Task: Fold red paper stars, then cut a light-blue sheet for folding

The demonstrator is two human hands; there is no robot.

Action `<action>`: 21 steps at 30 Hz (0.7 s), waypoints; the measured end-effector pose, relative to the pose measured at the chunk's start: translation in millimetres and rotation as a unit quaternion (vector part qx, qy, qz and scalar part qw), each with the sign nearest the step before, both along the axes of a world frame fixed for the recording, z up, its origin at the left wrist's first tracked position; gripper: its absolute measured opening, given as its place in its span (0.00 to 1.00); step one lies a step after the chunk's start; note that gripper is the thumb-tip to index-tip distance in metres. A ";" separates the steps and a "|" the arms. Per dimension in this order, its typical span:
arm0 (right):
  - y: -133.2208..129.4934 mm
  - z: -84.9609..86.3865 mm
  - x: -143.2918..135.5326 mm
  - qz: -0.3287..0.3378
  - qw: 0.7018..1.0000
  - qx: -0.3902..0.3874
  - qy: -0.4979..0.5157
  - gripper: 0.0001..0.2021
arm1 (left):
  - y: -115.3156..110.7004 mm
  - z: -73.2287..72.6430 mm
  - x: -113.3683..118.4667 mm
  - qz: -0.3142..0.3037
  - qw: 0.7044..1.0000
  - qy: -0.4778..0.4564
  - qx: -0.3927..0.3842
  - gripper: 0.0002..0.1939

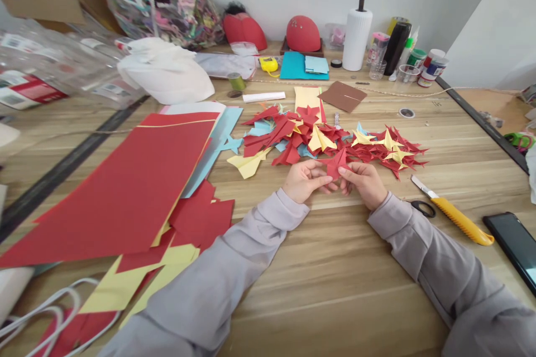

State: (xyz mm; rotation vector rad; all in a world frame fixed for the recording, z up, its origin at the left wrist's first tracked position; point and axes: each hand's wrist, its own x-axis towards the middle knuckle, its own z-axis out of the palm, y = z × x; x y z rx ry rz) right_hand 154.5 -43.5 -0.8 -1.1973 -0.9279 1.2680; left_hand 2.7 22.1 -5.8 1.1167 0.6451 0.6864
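Between both hands is a small folded red paper piece (336,164) with pointed ends, held a little above the wooden table. My left hand (309,179) pinches its left and lower side, thumb in front. My right hand (363,181) grips its right side between thumb and fingers. Just beyond lies a heap of folded paper pieces (293,133), mostly red with some yellow and blue. To its right is a cluster of red and yellow folded paper stars (389,148). A yellow folded piece (250,164) rests left of the heap.
Large red paper sheets (138,189) and cut red and yellow pieces (167,262) cover the left side. On the right lie a yellow-handled knife (460,217), black-handled scissors (424,209) and a phone (513,245). A white bottle (357,39) stands at the back.
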 end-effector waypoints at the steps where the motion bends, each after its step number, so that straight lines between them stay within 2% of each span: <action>1: 0.3 -0.6 0.3 -0.006 1.000 0.002 0.005 0.21 | 0.4 -0.6 -0.1 -0.005 1.000 -0.002 0.001 0.27; 11: 0.4 0.5 1.3 -0.055 0.997 0.016 0.053 0.18 | -5.2 -1.5 0.7 -0.001 1.000 -0.005 0.011 0.30; 17: 1.1 -1.1 0.3 -0.010 1.000 0.011 -0.006 0.17 | -5.3 -0.9 1.4 -0.001 1.000 -0.008 0.013 0.32; 21: 2.0 -3.2 1.3 -0.003 1.000 0.020 -0.005 0.17 | -4.5 -1.3 1.1 -0.008 1.000 -0.012 0.016 0.32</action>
